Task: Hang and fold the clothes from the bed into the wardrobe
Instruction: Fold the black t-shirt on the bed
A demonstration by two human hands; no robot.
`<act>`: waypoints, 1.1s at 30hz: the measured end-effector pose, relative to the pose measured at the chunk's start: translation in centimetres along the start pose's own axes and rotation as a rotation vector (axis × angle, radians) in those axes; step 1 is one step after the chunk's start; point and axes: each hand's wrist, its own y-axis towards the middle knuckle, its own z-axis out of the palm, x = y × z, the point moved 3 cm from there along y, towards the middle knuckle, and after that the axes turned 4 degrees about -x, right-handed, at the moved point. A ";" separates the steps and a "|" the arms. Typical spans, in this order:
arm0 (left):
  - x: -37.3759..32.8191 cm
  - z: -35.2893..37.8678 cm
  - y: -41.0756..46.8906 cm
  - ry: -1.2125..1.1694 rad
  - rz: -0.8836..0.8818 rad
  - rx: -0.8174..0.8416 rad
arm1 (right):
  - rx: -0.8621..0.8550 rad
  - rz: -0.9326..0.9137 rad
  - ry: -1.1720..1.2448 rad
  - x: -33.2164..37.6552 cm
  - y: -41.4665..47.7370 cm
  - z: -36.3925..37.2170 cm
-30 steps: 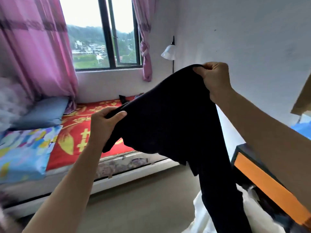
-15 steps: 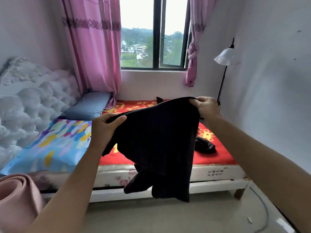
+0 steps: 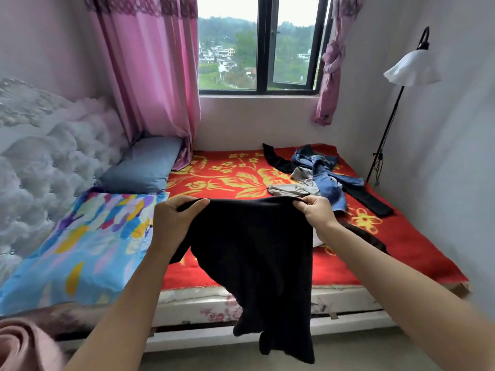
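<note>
The garment [image 3: 254, 250] is plain black. The blanket [image 3: 233, 172] is red with yellow flowers. The pillow [image 3: 144, 164] is grey-blue. The pillowcase [image 3: 80, 245] is light blue with yellow, purple and pink patches. The curtain [image 3: 150, 76] is pink, and the jeans [image 3: 321, 167] are blue.

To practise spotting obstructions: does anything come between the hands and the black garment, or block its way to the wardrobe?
Nothing visible: the left hand and right hand each grip the black garment directly at its top edge. The wardrobe is out of view, so that path cannot be judged.
</note>
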 end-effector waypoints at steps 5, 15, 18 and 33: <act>1.7 3.9 6.9 0.017 0.012 -0.014 | 0.037 0.001 0.022 -0.4 9.4 3.9; 6.6 13.5 23.9 0.200 -0.150 -0.230 | 0.164 -0.169 -0.261 -1.8 26.5 13.5; 9.7 15.6 26.4 0.413 -0.194 -0.191 | 0.287 -0.156 -0.240 -6.1 23.8 15.7; 22.8 12.0 34.5 0.037 -0.749 -0.537 | 0.525 -0.233 -0.455 -12.0 20.4 30.2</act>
